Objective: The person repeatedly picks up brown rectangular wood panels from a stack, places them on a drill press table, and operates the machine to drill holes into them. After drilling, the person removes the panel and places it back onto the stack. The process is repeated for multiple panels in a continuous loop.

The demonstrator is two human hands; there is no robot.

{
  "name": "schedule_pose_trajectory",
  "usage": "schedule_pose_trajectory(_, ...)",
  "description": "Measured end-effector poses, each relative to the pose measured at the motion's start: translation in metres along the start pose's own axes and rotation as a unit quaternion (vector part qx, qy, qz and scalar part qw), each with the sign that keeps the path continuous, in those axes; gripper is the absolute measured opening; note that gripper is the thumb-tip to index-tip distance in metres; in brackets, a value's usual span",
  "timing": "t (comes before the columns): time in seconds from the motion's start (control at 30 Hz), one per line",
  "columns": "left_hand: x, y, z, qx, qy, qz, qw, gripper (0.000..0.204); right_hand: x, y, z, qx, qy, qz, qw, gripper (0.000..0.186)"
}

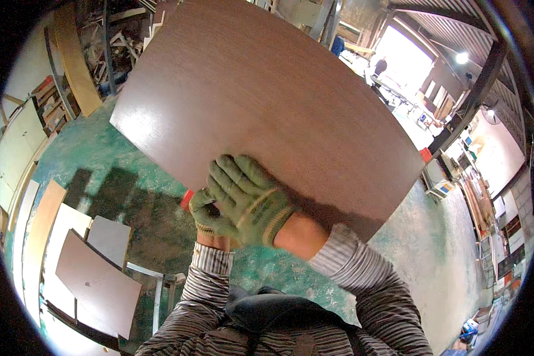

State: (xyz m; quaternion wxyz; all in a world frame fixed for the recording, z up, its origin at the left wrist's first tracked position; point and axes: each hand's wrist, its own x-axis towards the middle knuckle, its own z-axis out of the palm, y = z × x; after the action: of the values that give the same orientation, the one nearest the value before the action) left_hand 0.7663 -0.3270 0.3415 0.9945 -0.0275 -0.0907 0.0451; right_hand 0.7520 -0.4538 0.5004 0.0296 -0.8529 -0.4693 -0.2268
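"Where is the large brown board (pixel 273 101)?"

"Across the centre, above a green floor (pixel 95 142), its near edge by the person's gloved hands."

"And the hands?"

"The right hand (pixel 243 193) lies flat on the board, fingers extended and close together. The left hand (pixel 215 224) is curled by the near edge, partly overlapped by the right; whether it grips anything cannot be told. A red object (pixel 187 200) shows just beside it."

Green knitted gloves (pixel 256 173) are covering the left hand (pixel 212 221) and right hand (pixel 248 200); tan bands are edging the wrists, and dark markings are crossing the right back. Dark-and-pale striped sleeves (pixel 387 291) are ending in paler, finely lined cuffs (pixel 337 248).
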Motion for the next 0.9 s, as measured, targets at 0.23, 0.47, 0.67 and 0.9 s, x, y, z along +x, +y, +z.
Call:
schedule_pose_trajectory(0.23,0.005,-0.019,-0.010,0.228,-0.137,0.122,0.956,0.035,0.001,0.090,-0.070,-0.238,0.068,0.059,0.967,0.077)
schedule_pose_trajectory(0.47,-0.004,-0.017,0.015,0.060,-0.050,-0.010,0.997,0.016,-0.081,0.011,-0.012,0.021,-0.130,-0.207,0.969,0.045)
schedule_pose_trajectory(0.67,-0.002,0.006,-0.009,0.041,-0.013,0.014,0.999,0.045,-0.129,0.066,-0.115,0.044,0.048,0.063,0.996,0.040)
schedule_pose_trajectory(0.9,0.002,-0.012,0.008,0.028,-0.023,0.006,0.999,0.054,-0.043,0.090,-0.069,-0.260,0.002,0.069,0.963,0.075)
